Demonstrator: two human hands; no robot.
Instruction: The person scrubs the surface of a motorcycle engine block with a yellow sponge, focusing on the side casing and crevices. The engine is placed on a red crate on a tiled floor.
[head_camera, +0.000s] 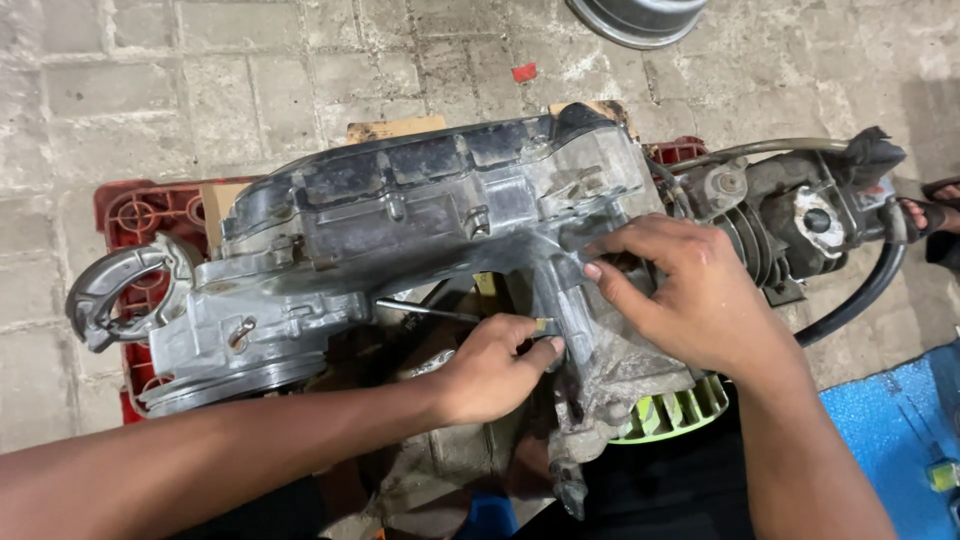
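I see the engine (420, 220) lying on a red crate (135, 215) on the floor. My left hand (495, 365) pinches a thin tool (425, 311) against it; my right hand (690, 290) rests on it, fingers spread.

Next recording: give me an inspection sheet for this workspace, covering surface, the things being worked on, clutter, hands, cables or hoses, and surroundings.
Surface: paved block floor, stained; a red plastic crate and wood pieces under the engine.
Things in hand: grimy grey scooter engine lying on its side; yellow-green cooling fan at its lower edge; thin metal rod held against the casing.
Clutter: small red scrap on the floor.
Hands: left hand pinches the rod; right hand rests open on the casing.
Cables: black hose curves from the cylinder end.
Surroundings: metal rim at top edge; blue sheet at right; another person's sandalled foot.
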